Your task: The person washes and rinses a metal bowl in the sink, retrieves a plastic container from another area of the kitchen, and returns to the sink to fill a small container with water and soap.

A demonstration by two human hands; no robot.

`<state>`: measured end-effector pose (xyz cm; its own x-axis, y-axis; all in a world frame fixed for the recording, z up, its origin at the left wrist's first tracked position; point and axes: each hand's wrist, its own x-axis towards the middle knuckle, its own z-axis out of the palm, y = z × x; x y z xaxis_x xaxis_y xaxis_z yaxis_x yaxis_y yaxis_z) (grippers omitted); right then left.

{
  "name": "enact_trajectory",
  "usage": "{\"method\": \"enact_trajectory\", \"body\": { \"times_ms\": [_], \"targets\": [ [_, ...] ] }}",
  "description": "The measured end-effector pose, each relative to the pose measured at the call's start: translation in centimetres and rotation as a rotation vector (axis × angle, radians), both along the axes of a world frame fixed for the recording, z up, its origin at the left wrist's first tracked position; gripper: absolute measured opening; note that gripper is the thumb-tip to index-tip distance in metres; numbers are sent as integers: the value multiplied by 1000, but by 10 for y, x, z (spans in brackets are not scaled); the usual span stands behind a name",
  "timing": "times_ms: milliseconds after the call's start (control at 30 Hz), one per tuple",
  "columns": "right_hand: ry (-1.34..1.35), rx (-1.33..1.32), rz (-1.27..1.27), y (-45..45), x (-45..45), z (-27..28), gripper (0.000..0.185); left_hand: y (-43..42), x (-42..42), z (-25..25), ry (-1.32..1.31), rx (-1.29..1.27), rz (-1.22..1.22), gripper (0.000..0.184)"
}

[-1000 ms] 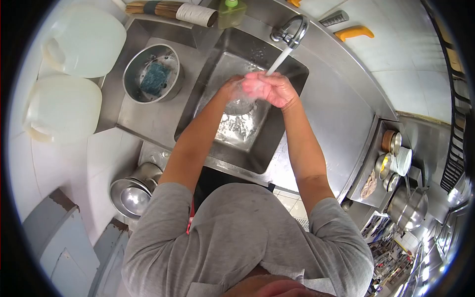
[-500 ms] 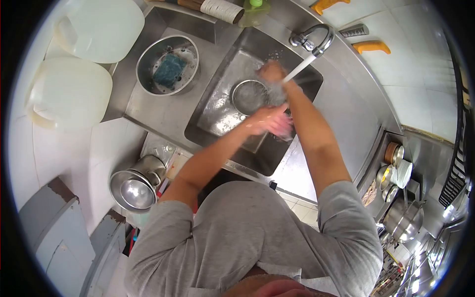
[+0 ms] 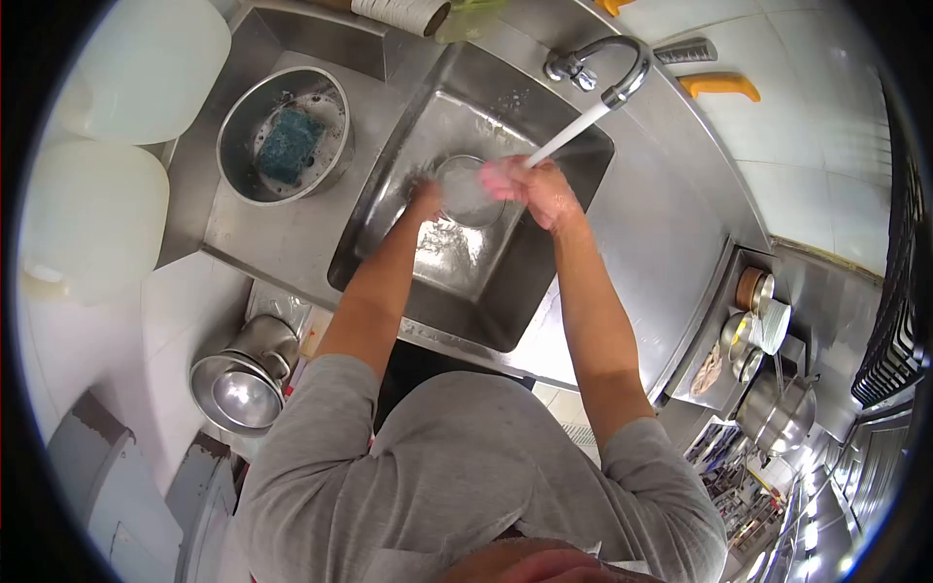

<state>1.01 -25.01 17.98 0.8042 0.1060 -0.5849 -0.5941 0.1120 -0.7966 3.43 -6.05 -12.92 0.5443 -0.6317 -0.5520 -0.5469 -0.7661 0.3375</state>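
Left hand (image 3: pixel 425 201): blurred, I can't tell
Right hand (image 3: pixel 536 191): half-open, empty, under one water stream (image 3: pixel 571 132)
Sponges: one (image 3: pixel 290 146), in one pot (image 3: pixel 232 128)

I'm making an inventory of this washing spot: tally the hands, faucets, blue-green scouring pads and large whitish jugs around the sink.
Hands: 2 (left hand, right hand)
Faucet: 1
Blue-green scouring pad: 1
Whitish jugs: 2
Total: 6
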Motion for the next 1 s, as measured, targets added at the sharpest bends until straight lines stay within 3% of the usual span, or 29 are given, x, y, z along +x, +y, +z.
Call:
{"method": "enact_trajectory", "body": {
  "times_ms": [100, 167, 233, 267, 367, 400, 500, 533, 600, 633, 667, 700, 733, 833, 933, 1000],
  "targets": [
    [-78, -26, -166, 5, 6, -5, 28, -6, 14, 22, 218, -226, 726, 29],
    [-8, 248, -73, -1, 12, 6, 30, -8, 14, 77, -432, -484, 183, 26],
    [80, 395, 58, -5, 21, 13, 34, -19, 18, 146, -110, -609, 413, 24],
    [3, 222, -14, -1, 23, 10, 34, -25, 17, 166, 56, -667, 527, 24],
    [5, 207, -217, 4, 31, 23, 33, -44, 25, 177, -172, -560, 428, 25],
    [27, 339, -165, 2, 29, 38, 32, -47, 27, 186, -148, -552, 436, 26],
    [-27, 95, -126, -2, 19, 56, 33, -18, 33, 189, -1, -977, 357, 26],
    [-108, -117, 17, -5, 11, 50, 34, -22, 38, 228, 23, -484, 505, 31],
    [-273, -545, 298, -9, -11, 27, 37, 0, 45, 217, 33, -462, 458, 33],
    [-227, -648, 501, -4, -31, 28, 43, 10, 53, 215, 35, -452, 433, 35],
    [-294, -1004, 759, 13, -54, 57, 47, 16, 54, 227, 224, -479, 567, 37],
    [-395, -1034, 921, 13, -69, 52, 41, 23, 48, 248, 418, -501, 700, 40],
    [-718, -1176, 783, 12, -93, 19, 30, 30, 45, 262, 613, -521, 831, 42],
    [-806, -1108, 730, 13, -97, 7, 20, 47, 41, 254, 827, -559, 887, 52],
    [-790, -966, 600, 0, -70, 25, 18, 53, 53, 261, 1097, -706, 1026, 73],
    [-803, -903, 512, -17, -36, 42, 17, 41, 63, 284, 1134, -938, 1041, 87]
  ]
}}
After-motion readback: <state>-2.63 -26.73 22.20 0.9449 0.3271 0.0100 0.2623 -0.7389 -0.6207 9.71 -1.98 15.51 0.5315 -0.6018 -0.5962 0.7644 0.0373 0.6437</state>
